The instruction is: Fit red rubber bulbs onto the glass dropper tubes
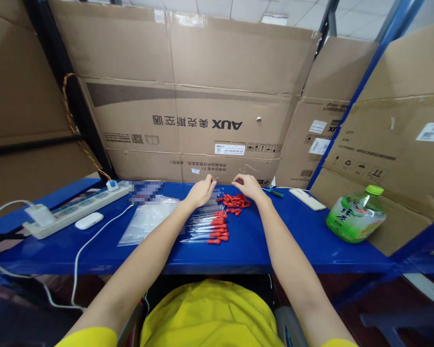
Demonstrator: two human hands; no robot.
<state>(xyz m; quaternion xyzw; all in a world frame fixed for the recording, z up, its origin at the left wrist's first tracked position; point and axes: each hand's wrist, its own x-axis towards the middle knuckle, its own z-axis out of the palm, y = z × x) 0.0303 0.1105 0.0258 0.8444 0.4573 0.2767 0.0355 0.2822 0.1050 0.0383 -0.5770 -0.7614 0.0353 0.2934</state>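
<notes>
My left hand [201, 191] is closed in a pinch above the rear of the work area, and the clear tip of a thin glass dropper tube [217, 179] shows past its fingertips. Across from it, my right hand [249, 187] is pinched too; whatever its fingertips may hold is too small to make out. Between and below the hands lies a heap of loose red rubber bulbs [235, 200]. Bare glass tubes [210, 201] lie beside that heap, partly behind my left hand. Closer to me, several droppers with red bulbs fitted [219, 226] lie in a row, bulbs pointing right.
Clear plastic bags [150, 219] lie left of the droppers on the blue table [253, 250]. Further left are a power strip [83, 209] and a white case [89, 220]. To the right are a screwdriver [274, 193], a phone [307, 198] and a green-capped bottle [358, 217]. Cardboard [198, 101] walls the back.
</notes>
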